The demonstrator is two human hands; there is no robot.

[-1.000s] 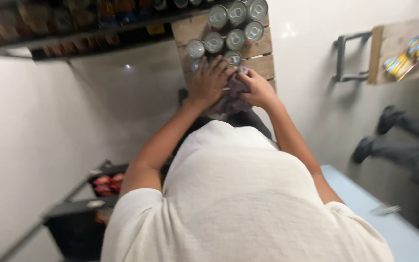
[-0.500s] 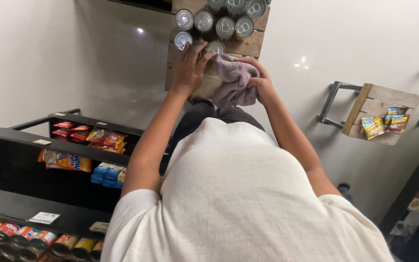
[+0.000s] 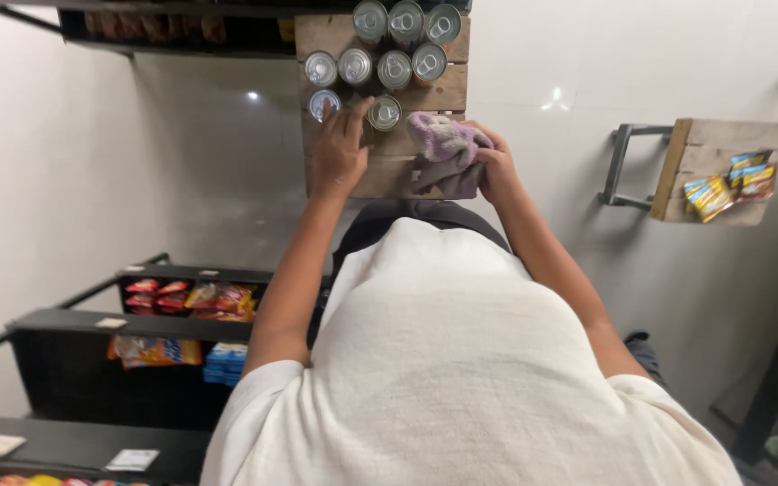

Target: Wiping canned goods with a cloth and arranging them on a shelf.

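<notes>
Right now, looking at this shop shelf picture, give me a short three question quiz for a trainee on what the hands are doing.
1. True or false: the right hand holds a cloth against the wooden crate.
2. Which does the left hand touch with its fingertips? A) a snack packet B) a can on the crate C) the metal bracket
3. Fill in: the cans on the crate show their ____ to the camera, each with a pull ring.

Key: 1 true. 2 B. 3 tops.
</notes>
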